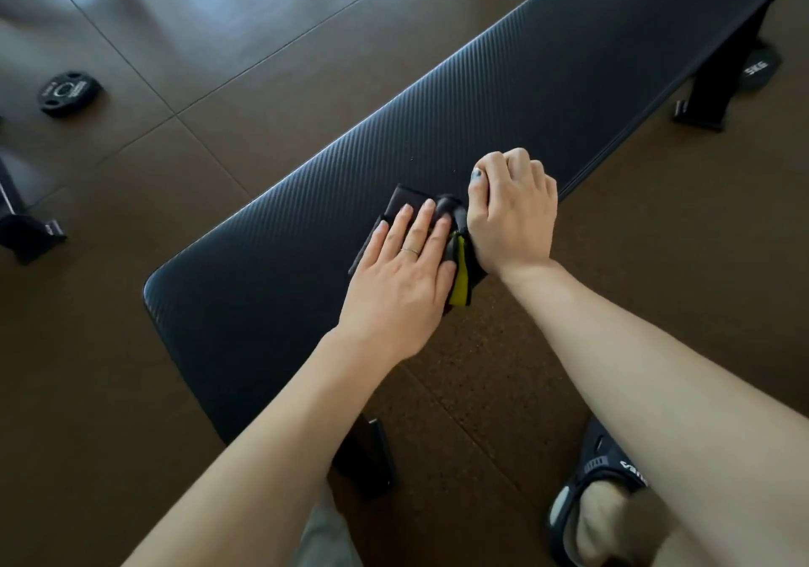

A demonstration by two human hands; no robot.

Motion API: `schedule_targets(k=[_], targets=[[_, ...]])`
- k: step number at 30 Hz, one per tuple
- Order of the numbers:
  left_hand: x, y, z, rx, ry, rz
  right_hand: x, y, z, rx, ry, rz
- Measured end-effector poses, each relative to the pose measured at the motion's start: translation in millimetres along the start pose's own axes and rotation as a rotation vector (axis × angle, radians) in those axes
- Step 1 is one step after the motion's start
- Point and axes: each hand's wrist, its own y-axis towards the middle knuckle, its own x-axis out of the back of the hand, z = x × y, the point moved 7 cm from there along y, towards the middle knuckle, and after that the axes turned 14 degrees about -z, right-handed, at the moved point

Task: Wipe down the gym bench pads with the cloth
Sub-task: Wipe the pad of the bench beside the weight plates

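Cloth (409,212) lies on bench pad (503,98) under left hand (405,277).

A single head-worn wide-angle view looks steeply down and forward from close above the bench (503,98), which runs from lower left to upper right of the frame. Both forearms enter from the bottom edge; floor (219,41) fills the rest.

Cloth on the bench pad

Black cloth (405,205) with a yellow strip lies bunched near the long black ribbed bench pad (525,98)'s near edge.
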Motion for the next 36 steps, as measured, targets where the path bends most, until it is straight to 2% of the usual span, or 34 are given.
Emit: schedule_targets(k=[7, 12, 18, 20, 23, 25, 27, 31, 36], targets=[[14, -50, 20, -0.077, -0.014, 0.069, 0, -4, 1, -0.005, -0.006, 0.002], [4, 42, 50, 0.048, -0.013, -0.011, -2, -1, 1, -0.002, -0.033, 0.002], [-7, 125, 75, 0.178, -0.063, 0.022, -2, 0, -2, -0.039, -0.004, 0.008], [-3, 111, 73, 0.207, -0.085, 0.004, -2, -1, -2, -0.036, 0.000, 0.013], [10, 39, 62, 0.193, -0.054, -0.049, -2, -2, -1, -0.031, -0.016, 0.003], [18, -9, 59, 0.181, -0.026, -0.021, -2, -3, 0, -0.035, -0.022, 0.002], [19, -15, 67, 0.187, -0.036, 0.028, -1, -2, 0, -0.035, -0.026, -0.004], [12, 45, 90, 0.237, -0.030, -0.032, -1, -2, 1, -0.038, -0.019, -0.007], [-2, 114, 115, 0.330, -0.038, -0.001, -1, -1, 0, -0.048, 0.003, -0.018]])
